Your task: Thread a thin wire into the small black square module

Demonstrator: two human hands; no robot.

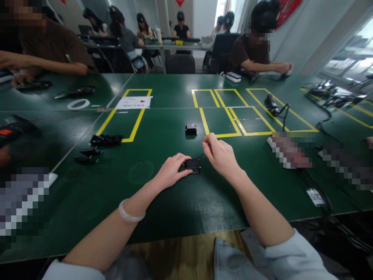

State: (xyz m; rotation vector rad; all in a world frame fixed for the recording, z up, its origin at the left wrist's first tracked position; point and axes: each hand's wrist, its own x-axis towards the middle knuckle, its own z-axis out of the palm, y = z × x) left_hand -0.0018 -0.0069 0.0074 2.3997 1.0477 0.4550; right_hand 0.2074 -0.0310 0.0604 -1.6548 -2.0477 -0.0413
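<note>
My left hand (pixel 172 169) grips a small black box-shaped part (pixel 192 166) on the green table, its thumb along the near edge and its fingers at the far left side. Small bright metal bits show at the sides of the part. My right hand (pixel 220 154) is closed in a pinch just to the right, round a thin dark rod-like tool (pixel 201 156). That tool slants down to the part's far right corner; its handle is hidden in my fingers, so its kind is unclear. A similar black part (pixel 191 129) stands a little farther off.
Several black parts (pixel 106 140) lie at the left, near a yellow-taped rectangle with a paper sheet (pixel 134 102). A white ring (pixel 78 104) is farther left. At the right are a black device (pixel 271 105), cables (pixel 326 91) and a blurred-out phone-like slab (pixel 290 151). Other people sit around.
</note>
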